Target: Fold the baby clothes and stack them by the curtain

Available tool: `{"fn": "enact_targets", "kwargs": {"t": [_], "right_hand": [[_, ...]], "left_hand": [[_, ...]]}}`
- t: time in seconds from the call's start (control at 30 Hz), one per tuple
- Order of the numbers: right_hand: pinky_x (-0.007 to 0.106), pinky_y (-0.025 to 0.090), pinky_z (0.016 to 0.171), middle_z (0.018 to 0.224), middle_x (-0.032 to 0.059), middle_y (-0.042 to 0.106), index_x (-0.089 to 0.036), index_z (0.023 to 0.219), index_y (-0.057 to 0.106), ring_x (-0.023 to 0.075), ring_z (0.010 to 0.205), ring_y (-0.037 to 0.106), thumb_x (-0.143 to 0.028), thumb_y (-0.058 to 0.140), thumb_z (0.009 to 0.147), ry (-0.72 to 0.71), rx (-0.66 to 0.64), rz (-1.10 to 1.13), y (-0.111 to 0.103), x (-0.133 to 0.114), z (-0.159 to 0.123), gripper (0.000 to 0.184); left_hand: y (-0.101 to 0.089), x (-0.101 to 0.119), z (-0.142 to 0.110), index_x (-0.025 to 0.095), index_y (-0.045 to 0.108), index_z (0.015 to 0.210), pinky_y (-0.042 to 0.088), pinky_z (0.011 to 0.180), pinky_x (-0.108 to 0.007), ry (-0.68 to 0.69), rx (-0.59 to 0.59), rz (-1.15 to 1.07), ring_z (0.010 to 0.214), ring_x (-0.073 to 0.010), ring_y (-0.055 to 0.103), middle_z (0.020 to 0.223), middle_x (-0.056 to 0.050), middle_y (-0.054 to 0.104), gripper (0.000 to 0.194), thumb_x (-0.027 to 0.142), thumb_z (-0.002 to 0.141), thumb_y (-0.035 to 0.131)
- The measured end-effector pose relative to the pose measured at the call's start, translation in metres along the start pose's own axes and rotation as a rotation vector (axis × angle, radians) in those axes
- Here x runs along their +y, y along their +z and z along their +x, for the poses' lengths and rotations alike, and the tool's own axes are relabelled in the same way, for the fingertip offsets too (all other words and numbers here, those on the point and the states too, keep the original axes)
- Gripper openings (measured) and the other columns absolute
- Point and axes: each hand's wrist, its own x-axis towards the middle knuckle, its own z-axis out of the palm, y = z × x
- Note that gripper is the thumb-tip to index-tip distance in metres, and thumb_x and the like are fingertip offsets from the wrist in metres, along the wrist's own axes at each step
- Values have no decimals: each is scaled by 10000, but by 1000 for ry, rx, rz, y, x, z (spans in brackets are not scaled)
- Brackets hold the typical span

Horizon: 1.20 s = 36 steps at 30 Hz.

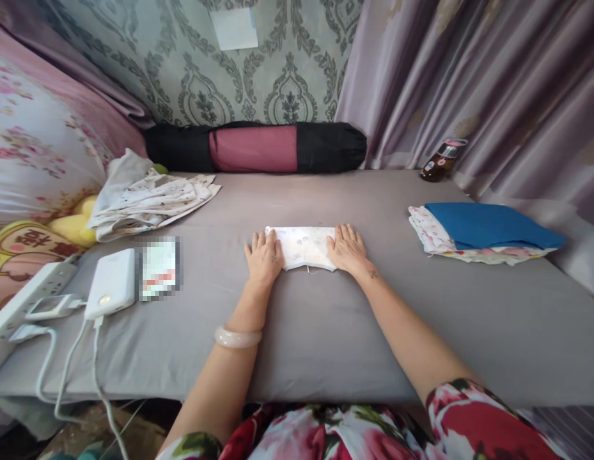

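Observation:
A small white garment (304, 246) with a faint print and pale blue edging lies folded flat on the grey sheet, straight ahead of me. My left hand (265, 257) rests palm down on its left end, fingers stretched forward. On the right end lies my right hand (346, 248), also flat with its fingers spread. Both hands press on the cloth without gripping it. The palms hide the two ends of the garment. A short loose thread or tag hangs at the middle of its near edge.
At right lies a folded stack with blue cloth (493, 225) on top; behind it stands a dark bottle (440, 161). A crumpled white cloth (148, 201) sits at left, near a white power bank (110, 281) and power strip (32, 294). A black-and-maroon roll bag (253, 148) lines the back.

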Motion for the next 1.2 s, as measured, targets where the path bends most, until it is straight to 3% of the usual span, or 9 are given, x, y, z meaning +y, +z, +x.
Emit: {"fn": "enact_targets", "kwargs": {"t": [0.17,0.3,0.5,0.73,1.0,1.2], "right_hand": [[533,108,1156,1550,152,276,-88,1473,338,278,1444,185,-381,176,994,-112,62,14,-16,-14,2,584],[526,145,1155,1574,93,235,-169,1505,286,250,1452,167,-405,152,1003,-274,13,107,-13,-34,3,570],[545,129,1151,1546,97,310,-171,1489,316,251,1438,212,-403,167,1008,-282,7,105,3,-42,4,555],[551,152,1141,1525,114,348,-166,1474,343,270,1426,240,-397,184,1006,-286,-6,91,1,-41,7,545],[525,84,1155,1542,150,300,-112,1451,383,270,1437,205,-362,242,1001,-385,88,102,-3,-78,5,533],[520,95,1148,1493,132,402,-127,1428,427,268,1422,233,-353,267,996,-392,125,109,12,-88,9,514]], "left_hand": [[-3,-2,3,183,463,1380,297,1113,-546,-29,44,-46,1388,-292,349,1449,-129,465,464,314,957,325],[-7,-4,5,202,509,1328,325,1098,-539,-61,98,-84,1375,-288,369,1425,-111,496,425,302,946,353],[-9,-9,9,196,544,1284,338,1095,-506,-117,96,-162,1357,-277,393,1385,-107,534,394,254,921,403],[-4,-13,12,176,579,1231,328,1098,-492,-153,142,-292,1315,-270,442,1340,-112,571,377,185,882,436],[-4,-16,12,185,585,1218,311,1103,-505,-179,158,-289,1317,-262,438,1324,-112,580,393,148,874,400],[-6,-16,11,182,573,1247,296,1100,-530,-184,115,-231,1351,-283,392,1347,-118,562,400,168,890,394]]}}
